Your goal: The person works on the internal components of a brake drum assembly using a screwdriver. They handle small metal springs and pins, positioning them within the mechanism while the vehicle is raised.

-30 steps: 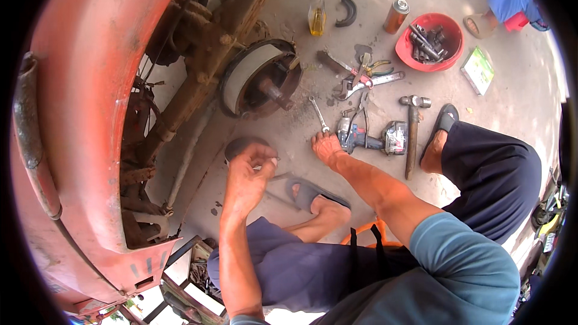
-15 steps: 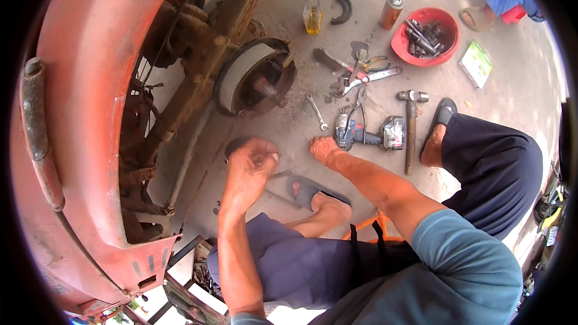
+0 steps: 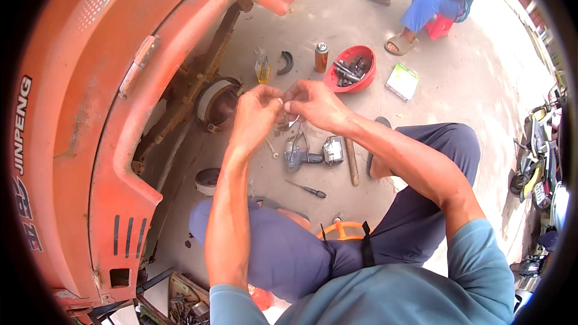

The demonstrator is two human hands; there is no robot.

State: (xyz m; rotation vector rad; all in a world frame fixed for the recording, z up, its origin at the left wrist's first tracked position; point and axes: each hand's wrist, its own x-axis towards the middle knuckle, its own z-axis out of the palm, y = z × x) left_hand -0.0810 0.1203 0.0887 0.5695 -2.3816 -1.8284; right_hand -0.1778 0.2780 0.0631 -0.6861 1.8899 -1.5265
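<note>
My left hand [image 3: 256, 117] and my right hand [image 3: 319, 107] are raised in front of me, fingertips nearly meeting. Each hand is closed in a pinch; whatever lies between the fingers is too small or hidden to make out. Just past the left hand sits a rusty wheel hub with a curved brake shoe [image 3: 208, 97], on the axle of an orange-red vehicle [image 3: 114, 162]. Below the hands, on the ground, lie a cordless power tool [image 3: 310, 157], a small wrench [image 3: 273, 149] and a screwdriver [image 3: 312, 191]. The hammer's wooden handle [image 3: 351, 165] shows beside the power tool.
A red bowl [image 3: 372, 75] of sockets stands beyond my right hand, near a spray can [image 3: 321, 59], a loose brake shoe [image 3: 285, 62] and a yellow-liquid bottle [image 3: 262, 70]. A green-white box [image 3: 402, 82] lies farther right. Another person [image 3: 430, 3] sits at the back; motorbikes [image 3: 533, 162] line the right.
Both hands have risen and come together; the right one has left the ground beside the power tool. The view has swung, showing more of the vehicle's body and the other person.
</note>
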